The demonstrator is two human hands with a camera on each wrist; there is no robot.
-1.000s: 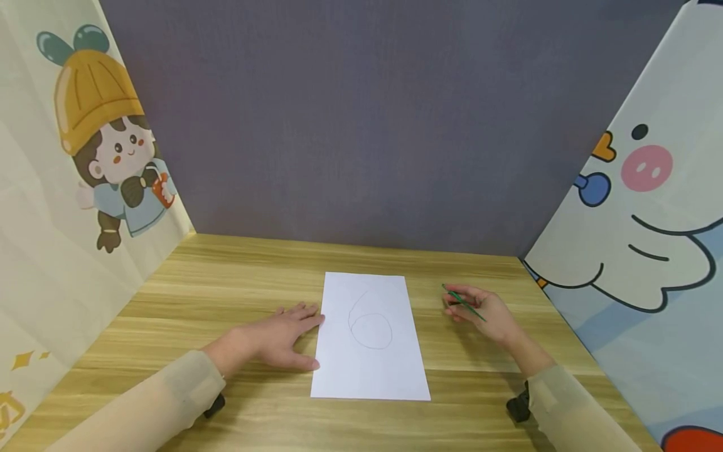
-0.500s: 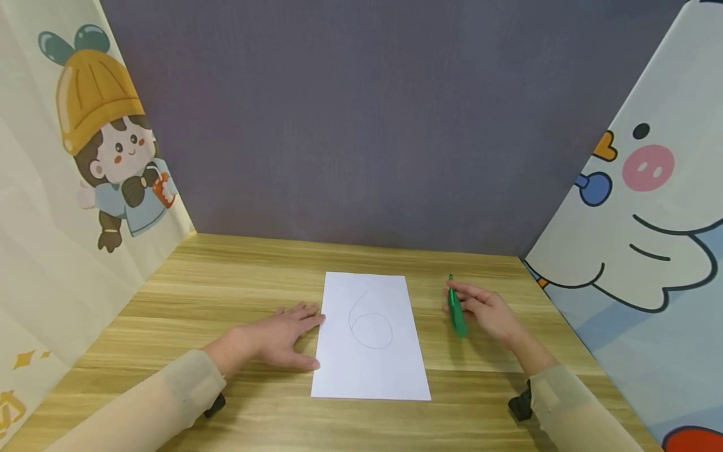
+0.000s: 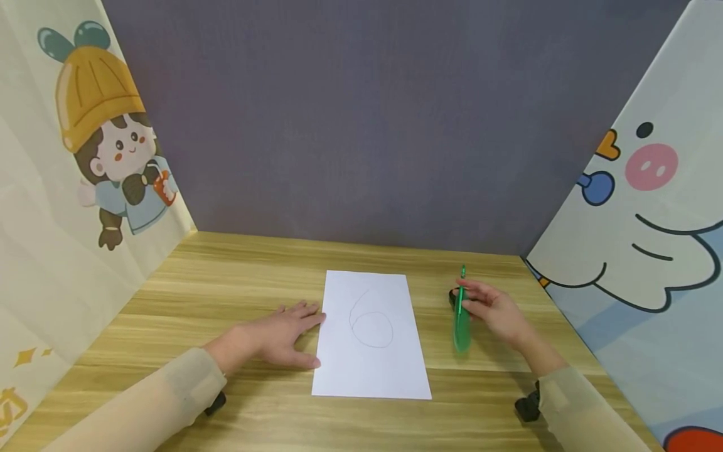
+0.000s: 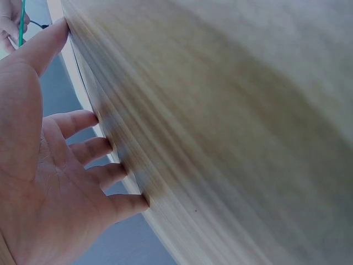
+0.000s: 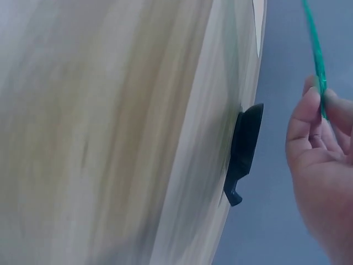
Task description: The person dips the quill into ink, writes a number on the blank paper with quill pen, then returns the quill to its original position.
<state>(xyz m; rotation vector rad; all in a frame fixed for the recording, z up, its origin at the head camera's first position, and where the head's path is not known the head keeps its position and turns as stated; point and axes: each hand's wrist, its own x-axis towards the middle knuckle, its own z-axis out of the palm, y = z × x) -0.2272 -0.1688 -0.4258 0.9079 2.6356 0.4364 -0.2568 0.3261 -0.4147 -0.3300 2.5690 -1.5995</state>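
A white sheet of paper (image 3: pixel 369 376) with a thin-lined 6-shaped drawing lies upright in the middle of the table. My left hand (image 3: pixel 285 336) rests beside it with fingers spread, its index finger and thumb touching the sheet's left edge. To the right of the paper, my right hand (image 3: pixel 494 311) pinches a flat green translucent piece (image 3: pixel 462 336), narrow at the top and broad and rounded below; its kind is unclear. In the right wrist view this piece looks like a thin green strip (image 5: pixel 315 44). Near those fingertips is a small black object (image 5: pixel 246 141) with a short bent end.
The wood-grain table (image 3: pixel 237 270) ends at a grey back panel (image 3: pixel 361 125). Cartoon-printed cloths stand at the left (image 3: pixel 34 188) and right (image 3: pixel 678 263). Black wrist cameras sit below both sleeves.
My right hand has shifted slightly right and turned the green piece from edge-on and slanted to nearly upright with its broad side showing. The black object has come into view. My left hand stays put.
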